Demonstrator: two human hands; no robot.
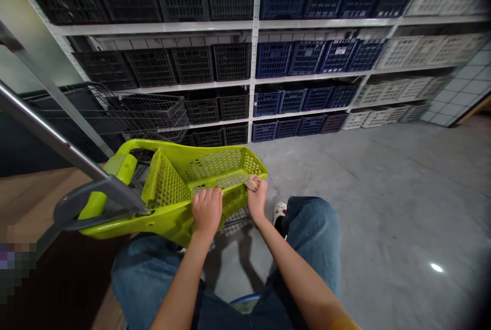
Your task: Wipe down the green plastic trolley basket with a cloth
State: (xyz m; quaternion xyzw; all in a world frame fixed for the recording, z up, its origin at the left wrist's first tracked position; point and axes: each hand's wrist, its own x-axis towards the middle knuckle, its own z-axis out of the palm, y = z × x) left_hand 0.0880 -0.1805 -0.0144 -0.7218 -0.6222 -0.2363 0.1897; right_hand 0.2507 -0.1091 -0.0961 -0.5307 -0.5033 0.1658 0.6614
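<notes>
A lime-green plastic shopping cart [164,222] stands between my knees, its mesh basket facing up. My left hand [207,210] is closed over the basket's near rim, around its middle. Further right, by the basket's front corner, my right hand [257,198] grips a beige cloth [251,182] against the same rim. The cloth is bunched, and only part of it shows above my fingers. Nothing lies in the part of the basket that I can see.
Shelves [215,26] ahead carry rows of black crates [194,61], blue crates [273,59] and white crates [399,52]. A wire cart [153,115] stands behind the green one. A metal pole [57,133] slants in from the left. Grey concrete floor [383,207] stretches right.
</notes>
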